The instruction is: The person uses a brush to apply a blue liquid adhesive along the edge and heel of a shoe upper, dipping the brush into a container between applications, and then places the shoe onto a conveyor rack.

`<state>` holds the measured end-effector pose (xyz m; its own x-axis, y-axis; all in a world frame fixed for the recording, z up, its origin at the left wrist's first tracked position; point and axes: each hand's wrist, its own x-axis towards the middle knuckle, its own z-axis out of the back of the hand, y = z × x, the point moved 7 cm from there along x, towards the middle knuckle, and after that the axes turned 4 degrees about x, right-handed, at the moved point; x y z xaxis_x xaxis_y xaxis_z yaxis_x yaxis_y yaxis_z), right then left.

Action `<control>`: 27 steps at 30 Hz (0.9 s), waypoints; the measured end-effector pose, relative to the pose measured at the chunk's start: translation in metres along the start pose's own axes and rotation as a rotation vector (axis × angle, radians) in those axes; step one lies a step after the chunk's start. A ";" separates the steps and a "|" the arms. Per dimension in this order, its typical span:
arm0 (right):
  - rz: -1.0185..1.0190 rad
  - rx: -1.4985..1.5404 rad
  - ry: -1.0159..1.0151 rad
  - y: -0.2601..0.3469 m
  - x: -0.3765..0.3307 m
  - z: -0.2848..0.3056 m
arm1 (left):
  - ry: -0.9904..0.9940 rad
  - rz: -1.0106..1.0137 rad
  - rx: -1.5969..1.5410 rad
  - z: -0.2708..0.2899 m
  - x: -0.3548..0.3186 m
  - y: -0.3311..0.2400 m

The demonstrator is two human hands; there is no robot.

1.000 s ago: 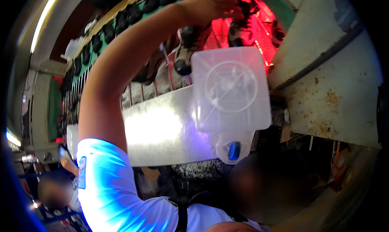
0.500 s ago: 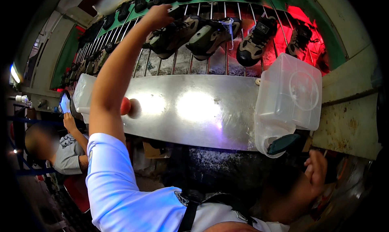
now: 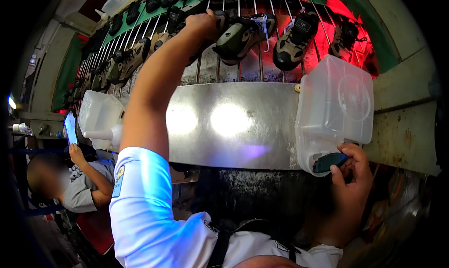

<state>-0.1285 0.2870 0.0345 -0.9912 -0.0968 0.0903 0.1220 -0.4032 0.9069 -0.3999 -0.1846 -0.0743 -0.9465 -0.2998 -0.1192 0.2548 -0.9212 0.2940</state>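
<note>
Pinches a dark green oval piece (image 3: pixel 329 162) between the fingers of the right hand (image 3: pixel 353 167), at the mouth of a translucent tub (image 3: pixel 304 158); just beyond, at the right end of the metal desk (image 3: pixel 276 127), a translucent box (image 3: pixel 334 99), contents indistinct; at left, a pale container (image 3: pixel 99 111); reaches the left hand (image 3: pixel 203 24) to a shoe (image 3: pixel 223 22), grip impossible to tell

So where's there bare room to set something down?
On the flat silver metal shelf, between the bare left arm and the boxy translucent plastic container. Crowded: the thin metal rods beyond, lined with beige-and-black shoes, and the shelf's right end, where the right hand touches a dark green oval piece.
</note>
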 end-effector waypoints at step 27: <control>-0.125 0.109 0.071 -0.074 -0.020 0.017 | -0.339 -0.385 -1.438 0.039 -0.337 0.009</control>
<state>-0.1188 0.3342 -0.0270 -0.9917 -0.1179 -0.0514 -0.0116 -0.3154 0.9489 -0.0860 -0.0820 0.0052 -0.9464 -0.1087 0.3040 -0.2285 -0.4394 -0.8687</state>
